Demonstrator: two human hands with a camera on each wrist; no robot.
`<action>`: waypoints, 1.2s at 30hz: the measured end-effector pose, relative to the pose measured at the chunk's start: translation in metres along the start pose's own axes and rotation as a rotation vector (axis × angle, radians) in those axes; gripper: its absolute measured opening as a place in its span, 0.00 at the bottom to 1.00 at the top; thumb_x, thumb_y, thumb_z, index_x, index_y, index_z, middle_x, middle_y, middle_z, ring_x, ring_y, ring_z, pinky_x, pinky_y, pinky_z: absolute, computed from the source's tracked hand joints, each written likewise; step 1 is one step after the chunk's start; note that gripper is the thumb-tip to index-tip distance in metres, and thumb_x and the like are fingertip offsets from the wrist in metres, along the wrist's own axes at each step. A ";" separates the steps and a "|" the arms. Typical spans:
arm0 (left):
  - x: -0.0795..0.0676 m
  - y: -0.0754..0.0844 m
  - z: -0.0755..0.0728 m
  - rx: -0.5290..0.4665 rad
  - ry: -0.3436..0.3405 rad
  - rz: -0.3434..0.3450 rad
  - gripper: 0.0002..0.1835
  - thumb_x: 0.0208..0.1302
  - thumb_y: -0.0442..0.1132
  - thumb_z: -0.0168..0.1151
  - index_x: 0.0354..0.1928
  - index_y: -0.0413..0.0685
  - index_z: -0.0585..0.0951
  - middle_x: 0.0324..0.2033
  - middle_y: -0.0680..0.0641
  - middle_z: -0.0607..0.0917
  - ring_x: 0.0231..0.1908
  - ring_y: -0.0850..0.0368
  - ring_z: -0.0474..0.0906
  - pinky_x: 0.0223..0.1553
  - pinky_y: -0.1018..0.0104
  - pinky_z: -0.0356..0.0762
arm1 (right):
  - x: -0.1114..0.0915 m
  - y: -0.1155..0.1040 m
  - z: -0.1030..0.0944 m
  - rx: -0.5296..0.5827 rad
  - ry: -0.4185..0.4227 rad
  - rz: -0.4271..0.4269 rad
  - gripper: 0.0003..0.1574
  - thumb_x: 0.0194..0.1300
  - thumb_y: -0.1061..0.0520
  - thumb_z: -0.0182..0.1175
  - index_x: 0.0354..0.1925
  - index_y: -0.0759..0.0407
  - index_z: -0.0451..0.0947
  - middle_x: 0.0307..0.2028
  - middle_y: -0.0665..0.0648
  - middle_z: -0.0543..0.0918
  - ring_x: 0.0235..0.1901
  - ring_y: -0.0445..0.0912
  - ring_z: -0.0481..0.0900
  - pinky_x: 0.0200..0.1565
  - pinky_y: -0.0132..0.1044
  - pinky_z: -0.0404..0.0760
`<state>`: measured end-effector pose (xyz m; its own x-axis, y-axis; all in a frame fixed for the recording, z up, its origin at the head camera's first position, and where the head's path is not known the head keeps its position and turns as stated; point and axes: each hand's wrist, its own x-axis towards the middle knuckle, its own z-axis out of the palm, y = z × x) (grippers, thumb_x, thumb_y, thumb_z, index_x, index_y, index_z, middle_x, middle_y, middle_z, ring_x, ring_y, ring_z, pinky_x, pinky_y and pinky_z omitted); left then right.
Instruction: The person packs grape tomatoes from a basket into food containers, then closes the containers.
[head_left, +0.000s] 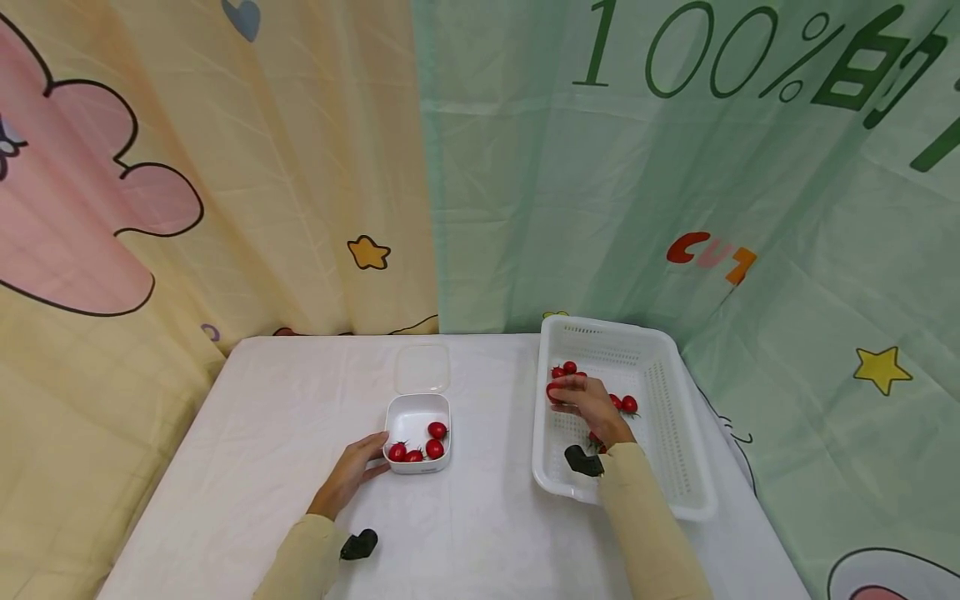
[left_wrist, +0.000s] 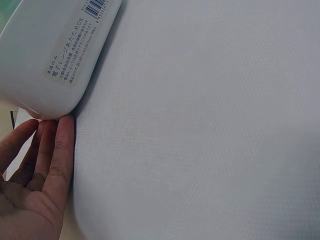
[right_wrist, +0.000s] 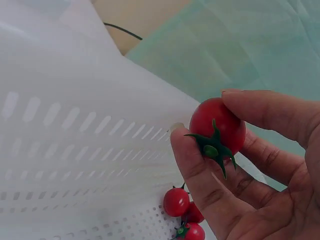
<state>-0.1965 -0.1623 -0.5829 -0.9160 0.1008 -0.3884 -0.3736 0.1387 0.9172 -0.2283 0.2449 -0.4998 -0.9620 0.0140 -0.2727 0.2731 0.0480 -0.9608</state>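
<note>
Yellow-and-green curtains (head_left: 315, 167) back a white-clothed table (head_left: 487, 533); head view, a square white plastic box (head_left: 408, 468) holds four small red tomatoes (head_left: 435, 449). Left wrist view: the left hand (left_wrist: 37, 180) touches it with extended fingers, likely steadying. Right wrist view: the right hand (right_wrist: 270, 207) pinches one round red tomato (right_wrist: 215, 120), perhaps sparing its skin, over a perforated white plastic basket (right_wrist: 75, 75).

Decent wide lane over the white tablecloth (head_left: 491, 425) between the small box (head_left: 417, 468) and the basket (head_left: 663, 454); basket's raised walls mean going over, though; left hand (head_left: 351, 471) blocks the box's left side, lid (head_left: 422, 369) sits just beyond it; tomatoes (head_left: 434, 449) crowd the near end, back-left corner's free
</note>
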 end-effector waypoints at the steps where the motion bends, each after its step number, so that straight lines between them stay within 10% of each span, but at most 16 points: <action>1: 0.000 0.000 0.000 -0.003 0.005 -0.003 0.35 0.71 0.53 0.51 0.67 0.31 0.63 0.61 0.31 0.69 0.58 0.40 0.69 0.57 0.53 0.75 | 0.000 -0.001 0.001 0.006 0.002 -0.005 0.24 0.64 0.63 0.63 0.55 0.73 0.72 0.43 0.58 0.81 0.38 0.48 0.82 0.48 0.43 0.83; 36: -0.004 0.001 0.002 0.018 0.014 0.017 0.34 0.72 0.54 0.51 0.66 0.31 0.65 0.61 0.32 0.71 0.57 0.41 0.71 0.56 0.52 0.76 | 0.015 -0.024 0.096 0.020 -0.241 -0.078 0.17 0.62 0.65 0.63 0.49 0.70 0.75 0.42 0.61 0.83 0.45 0.57 0.82 0.55 0.49 0.78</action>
<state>-0.1932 -0.1603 -0.5805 -0.9242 0.0898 -0.3713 -0.3553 0.1551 0.9218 -0.2491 0.1482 -0.4858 -0.9532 -0.2274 -0.1992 0.2001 0.0194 -0.9796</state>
